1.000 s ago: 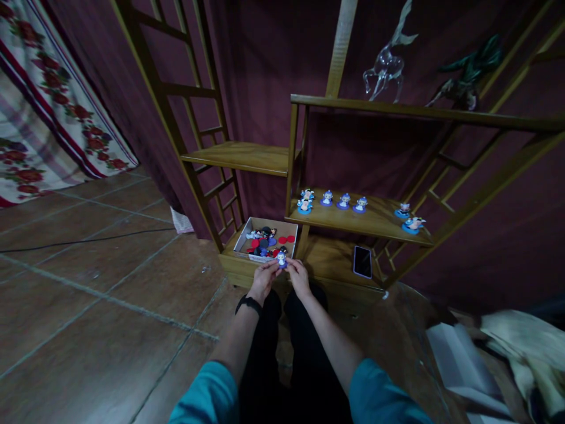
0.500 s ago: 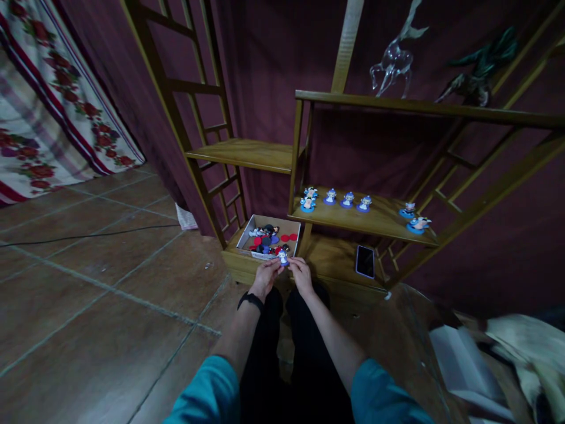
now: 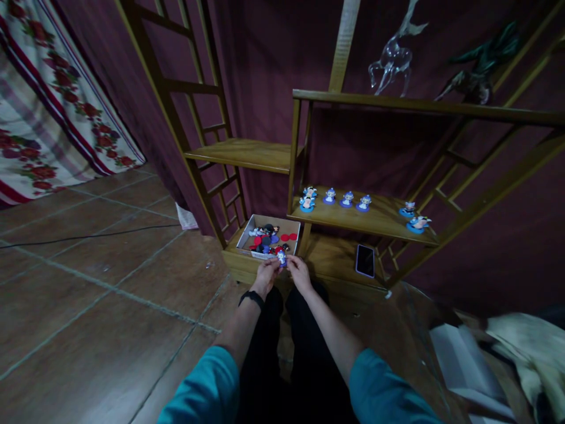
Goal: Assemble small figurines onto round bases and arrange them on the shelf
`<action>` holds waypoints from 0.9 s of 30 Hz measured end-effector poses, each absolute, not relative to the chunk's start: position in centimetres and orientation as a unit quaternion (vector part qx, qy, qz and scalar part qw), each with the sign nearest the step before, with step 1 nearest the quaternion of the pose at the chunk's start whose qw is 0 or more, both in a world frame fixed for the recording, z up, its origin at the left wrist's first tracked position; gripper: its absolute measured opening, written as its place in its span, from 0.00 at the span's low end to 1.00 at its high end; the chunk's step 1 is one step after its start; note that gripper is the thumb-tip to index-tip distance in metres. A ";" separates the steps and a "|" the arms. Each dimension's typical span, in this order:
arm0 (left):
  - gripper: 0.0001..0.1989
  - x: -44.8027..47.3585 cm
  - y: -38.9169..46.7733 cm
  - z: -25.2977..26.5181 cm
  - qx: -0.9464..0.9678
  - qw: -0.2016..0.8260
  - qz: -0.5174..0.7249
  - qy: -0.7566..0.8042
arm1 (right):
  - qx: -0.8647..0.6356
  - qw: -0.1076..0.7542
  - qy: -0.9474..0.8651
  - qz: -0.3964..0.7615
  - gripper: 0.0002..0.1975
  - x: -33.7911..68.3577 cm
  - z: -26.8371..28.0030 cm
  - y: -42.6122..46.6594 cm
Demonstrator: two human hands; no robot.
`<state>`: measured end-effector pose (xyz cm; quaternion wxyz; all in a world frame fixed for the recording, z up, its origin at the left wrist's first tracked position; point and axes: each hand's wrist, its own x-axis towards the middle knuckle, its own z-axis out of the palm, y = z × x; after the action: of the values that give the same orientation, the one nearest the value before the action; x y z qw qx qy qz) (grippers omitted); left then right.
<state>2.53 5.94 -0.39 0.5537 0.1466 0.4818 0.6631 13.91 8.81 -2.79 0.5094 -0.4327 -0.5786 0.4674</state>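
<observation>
Between my two hands, in front of the box, is a small white and purple figurine (image 3: 281,257) on a purple base. My left hand (image 3: 266,275) pinches it from the left, a black band on that wrist. From the right, the fingers of my right hand (image 3: 299,273) close on its base. Just behind stands a shallow cardboard box (image 3: 291,227) with several figurine parts and red, black and purple round bases in it. Similar purple-based figurines (image 3: 346,199) stand in a row on the middle shelf, with blue-based ones (image 3: 307,203) at its left end.
Two blue-based figurines (image 3: 418,224) are at the right end of the middle shelf (image 3: 371,220). A phone (image 3: 365,261) lies on the lower shelf. Above stand a glass deer (image 3: 392,62) and a dark green statue (image 3: 479,70). A white box (image 3: 468,359) is on the floor at right.
The figurine in my hands has tilted slightly and shifted a little to the left. Both hands stay on it; the shelves' figurines have not moved.
</observation>
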 end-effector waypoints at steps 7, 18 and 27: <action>0.11 3.2 6.2 -0.9 0.152 0.539 0.670 0.487 | -0.465 0.500 -0.609 0.404 0.11 13.7 -3.6 9.8; 0.12 4.8 6.8 -2.1 0.137 0.501 0.695 0.498 | -0.503 0.502 -0.588 0.387 0.08 13.6 -4.0 10.2; 0.12 5.9 6.9 -2.7 0.114 0.453 0.718 0.516 | -0.516 0.504 -0.583 0.374 0.08 13.0 -3.6 9.5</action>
<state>5.86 6.89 -2.68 0.4530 0.1144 0.5161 0.7179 13.05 9.46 -3.61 0.5038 -0.5156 -0.5834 0.3742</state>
